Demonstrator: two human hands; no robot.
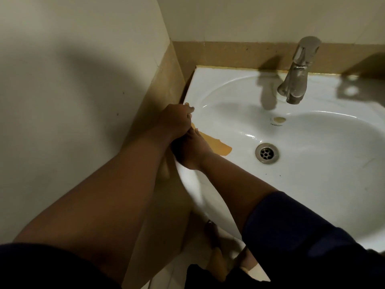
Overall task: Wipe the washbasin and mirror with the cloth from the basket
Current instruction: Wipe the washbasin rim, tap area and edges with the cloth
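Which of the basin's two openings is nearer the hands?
The drain, metal-ringed at the bowl's bottom, close to the right hand; the overflow hole sits higher, under the tap.

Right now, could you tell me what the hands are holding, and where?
Both hands, left hand and right hand, grip the orange cloth at its left end.

Dark navy sleeves (pixel 291 232) pushed up; forearms bare.

The washbasin (pixel 312 184) runs off the right edge. The left hand (pixel 177 119) covers most of the orange cloth (pixel 216 146). The right hand's (pixel 190 153) fingers are hidden.
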